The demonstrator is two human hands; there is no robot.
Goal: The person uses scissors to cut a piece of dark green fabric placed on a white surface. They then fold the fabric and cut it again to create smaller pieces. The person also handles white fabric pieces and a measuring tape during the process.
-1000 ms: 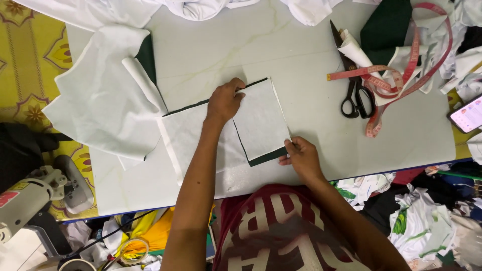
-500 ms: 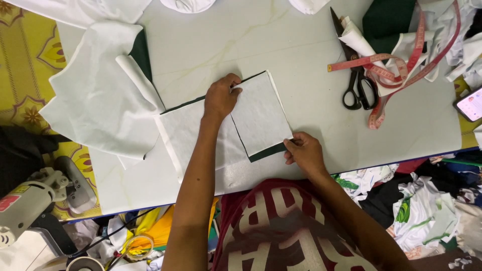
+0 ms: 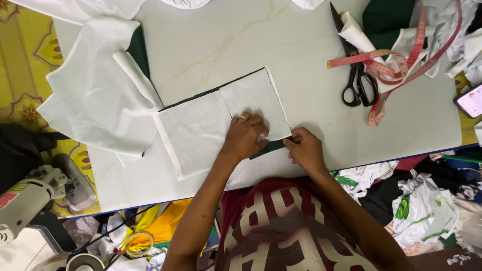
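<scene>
**Fabric Panel Alignment: Hand Positions and Material Handling**

While the white rectangular interfacing panel [image 3: 253, 103] lies flat over the dark green fabric piece [image 3: 268, 149] near the front edge of the pale marble-pattern table [image 3: 226, 45], both hands work its near corner. The left hand [image 3: 244, 136] rests palm-down on the panel with fingers curled and pressing; it grips nothing. The right hand [image 3: 305, 149] pinches the edge of the layers just beside it, fingers narrow and closed on the cloth.

Handling, as judged from the layers: both are thin, light and soft (the white layer appears slightly stiffer, since it lies without wrinkles). They will likely slide on the smooth tabletop, so flat pressure from above suits them better than lifting. Best hold: the corners and the free edge, where the green strip shows.

A second white panel [image 3: 193, 130] adjoins on the left. A larger white cloth sheet [image 3: 95, 95] lies farther left. Black-handled scissors [image 3: 357, 80] and a pink measuring tape [image 3: 396, 65] sit well apart at the right.
</scene>
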